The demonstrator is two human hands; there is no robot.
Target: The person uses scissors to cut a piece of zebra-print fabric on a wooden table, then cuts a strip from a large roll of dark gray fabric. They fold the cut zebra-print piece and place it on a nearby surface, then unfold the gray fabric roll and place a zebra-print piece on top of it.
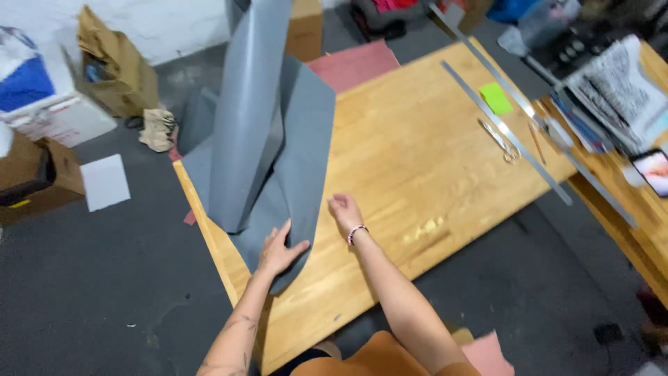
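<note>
Nearest the camera: orange clothing at the bottom edge, and two bare forearms reaching away over the near edge of a wooden table.
Left hand: spread flat, fingers wide, pressing the near lower corner of a large grey sheet against the table top.
Right hand: loosely curled, at the sheet's right edge, just beside the left hand; whether it pinches the edge or only touches it cannot be told. A beaded bracelet sits on that wrist.
Grey sheet: at the table's left end; only the near part lies flat. The rest rears up in a tall curled fold, and some hangs off the far left side.
Progress, as judged: the sheet looks only partly laid out, one corner pinned and most of it not yet flattened on the wood.
Right half of table: bare wood, with scissors, a green note pad and two long metal rulers lying untouched, well apart from the hands.
Far right: a second surface with papers and a phone.
Left floor: dark ground with cardboard boxes, a brown paper bag and a white sheet.
</note>
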